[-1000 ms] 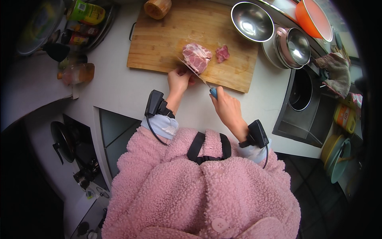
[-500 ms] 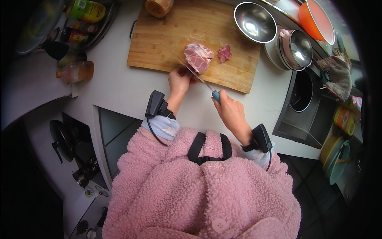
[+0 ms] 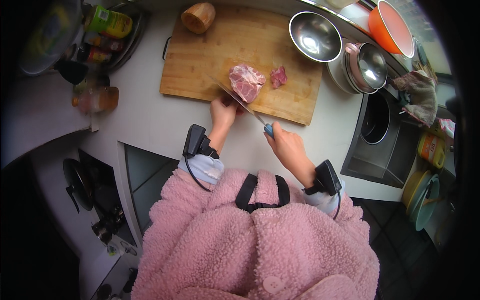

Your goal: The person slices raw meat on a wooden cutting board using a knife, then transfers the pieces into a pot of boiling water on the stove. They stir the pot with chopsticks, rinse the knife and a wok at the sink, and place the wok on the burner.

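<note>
A large chunk of raw pink meat [image 3: 246, 82] lies on a wooden cutting board [image 3: 210, 55], with a smaller cut piece [image 3: 278, 76] just to its right. My left hand [image 3: 223, 111] rests at the board's near edge, fingertips against the near side of the big chunk. My right hand [image 3: 286, 145] grips the blue handle of a knife [image 3: 240, 101], whose blade runs up and left against the near side of the meat. Both wrists wear black devices with cables.
A wooden cup [image 3: 198, 17] stands at the board's far edge. Steel bowls [image 3: 315, 36] and an orange bowl [image 3: 395, 27] sit at the right, beside a sink [image 3: 377, 120] and a cloth [image 3: 422, 95]. Bottles and jars [image 3: 95, 99] crowd the left counter.
The knife blade has slid left along the meat's near side and my left hand has shifted slightly toward the chunk. The view has moved a little.
</note>
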### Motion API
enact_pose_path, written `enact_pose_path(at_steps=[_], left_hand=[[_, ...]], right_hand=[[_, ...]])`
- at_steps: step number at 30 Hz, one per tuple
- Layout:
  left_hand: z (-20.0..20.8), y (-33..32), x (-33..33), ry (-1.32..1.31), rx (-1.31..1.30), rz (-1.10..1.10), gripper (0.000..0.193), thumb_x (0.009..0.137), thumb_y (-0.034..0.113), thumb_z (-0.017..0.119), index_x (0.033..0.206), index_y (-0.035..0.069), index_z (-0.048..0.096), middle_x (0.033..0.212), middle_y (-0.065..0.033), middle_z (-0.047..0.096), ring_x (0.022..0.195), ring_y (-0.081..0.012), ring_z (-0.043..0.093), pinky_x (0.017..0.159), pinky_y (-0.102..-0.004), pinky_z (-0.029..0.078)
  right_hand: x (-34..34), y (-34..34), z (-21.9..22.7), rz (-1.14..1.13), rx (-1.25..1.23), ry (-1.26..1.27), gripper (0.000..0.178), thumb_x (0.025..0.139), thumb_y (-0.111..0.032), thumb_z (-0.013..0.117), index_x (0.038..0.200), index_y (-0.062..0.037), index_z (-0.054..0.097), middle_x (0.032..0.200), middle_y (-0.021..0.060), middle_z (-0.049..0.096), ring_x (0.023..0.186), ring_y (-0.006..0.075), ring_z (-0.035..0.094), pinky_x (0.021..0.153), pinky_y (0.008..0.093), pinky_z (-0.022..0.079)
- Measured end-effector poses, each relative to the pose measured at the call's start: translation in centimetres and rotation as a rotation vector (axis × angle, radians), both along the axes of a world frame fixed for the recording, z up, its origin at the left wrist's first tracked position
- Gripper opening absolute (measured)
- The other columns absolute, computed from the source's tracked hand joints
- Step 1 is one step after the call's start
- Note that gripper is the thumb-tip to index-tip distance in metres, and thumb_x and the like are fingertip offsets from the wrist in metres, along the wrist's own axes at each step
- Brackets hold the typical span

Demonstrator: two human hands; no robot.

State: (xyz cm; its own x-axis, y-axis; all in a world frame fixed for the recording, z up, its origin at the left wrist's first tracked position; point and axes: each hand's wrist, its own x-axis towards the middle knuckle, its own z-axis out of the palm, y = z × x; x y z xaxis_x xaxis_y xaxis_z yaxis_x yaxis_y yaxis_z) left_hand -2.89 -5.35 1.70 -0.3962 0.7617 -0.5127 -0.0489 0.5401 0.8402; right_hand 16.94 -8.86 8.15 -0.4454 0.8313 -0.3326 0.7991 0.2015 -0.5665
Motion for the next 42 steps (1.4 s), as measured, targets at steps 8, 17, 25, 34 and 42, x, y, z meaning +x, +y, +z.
enact_pose_path(at_steps=[8, 17, 25, 34, 42], left_hand=[[0.5, -0.1, -0.3, 0.053, -0.077, -0.114, 0.013, 0.084, 0.006, 0.058, 0.086, -0.007, 0.060, 0.078, -0.0106, 0.065, 0.062, -0.0154, 0.063, 0.053, -0.0280, 0.052], [0.1, 0.1, -0.8, -0.004, -0.140, -0.089, 0.013, 0.084, 0.005, 0.058, 0.089, -0.008, 0.057, 0.077, -0.0126, 0.065, 0.059, -0.0168, 0.063, 0.050, -0.0259, 0.053], [0.2, 0.3, -0.9, -0.082, -0.086, -0.035, 0.013, 0.083, 0.002, 0.057, 0.087, -0.010, 0.057, 0.071, -0.0141, 0.065, 0.054, -0.0178, 0.063, 0.047, -0.0266, 0.052], [0.3, 0.1, -0.9, -0.069, -0.099, -0.061, 0.014, 0.086, 0.007, 0.057, 0.090, -0.007, 0.058, 0.077, -0.0115, 0.065, 0.060, -0.0155, 0.062, 0.053, -0.0257, 0.053], [0.1, 0.2, -0.9, -0.102, -0.080, -0.018, 0.013, 0.082, 0.003, 0.057, 0.085, -0.009, 0.059, 0.071, -0.0128, 0.064, 0.056, -0.0175, 0.063, 0.049, -0.0275, 0.053]], right_hand=[[-2.2, 3.1, -0.3, 0.036, 0.084, 0.122, 0.024, 0.089, -0.024, 0.052, 0.085, -0.0012, 0.044, 0.061, 0.0192, 0.059, 0.058, 0.0379, 0.060, 0.052, 0.0468, 0.047], [0.7, 0.8, -0.7, -0.123, 0.008, 0.035, 0.028, 0.090, -0.029, 0.052, 0.087, -0.0030, 0.043, 0.064, 0.0193, 0.061, 0.058, 0.0400, 0.059, 0.052, 0.0494, 0.045], [-0.5, 2.2, -0.3, -0.127, -0.004, 0.045, 0.029, 0.089, -0.030, 0.053, 0.088, -0.0029, 0.043, 0.067, 0.0204, 0.061, 0.061, 0.0412, 0.059, 0.054, 0.0500, 0.045], [-2.6, 1.4, -0.9, -0.158, -0.019, 0.064, 0.029, 0.090, -0.030, 0.052, 0.088, -0.0028, 0.042, 0.066, 0.0206, 0.061, 0.060, 0.0411, 0.059, 0.052, 0.0499, 0.045], [-2.3, -0.4, -1.5, -0.195, 0.093, 0.089, 0.027, 0.091, -0.028, 0.051, 0.086, -0.0032, 0.042, 0.065, 0.0201, 0.060, 0.058, 0.0403, 0.059, 0.050, 0.0494, 0.045]])
